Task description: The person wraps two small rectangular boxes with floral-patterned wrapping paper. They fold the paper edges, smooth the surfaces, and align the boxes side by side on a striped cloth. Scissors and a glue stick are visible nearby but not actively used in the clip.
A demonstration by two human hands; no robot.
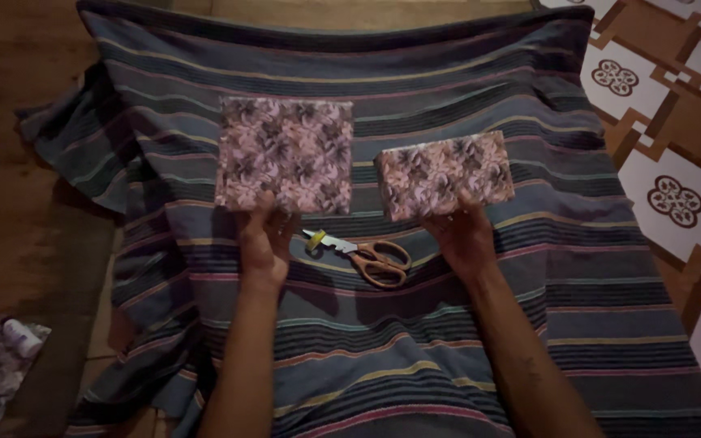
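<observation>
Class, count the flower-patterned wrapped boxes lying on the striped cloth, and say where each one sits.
2. The larger box lies at the left hand; the smaller box lies at the right hand. Orange-handled scissors lie between the hands. None appears hidden.

Left hand [265,243] and right hand [466,235] each under a floral fabric piece, scissors [364,255] between.
</observation>
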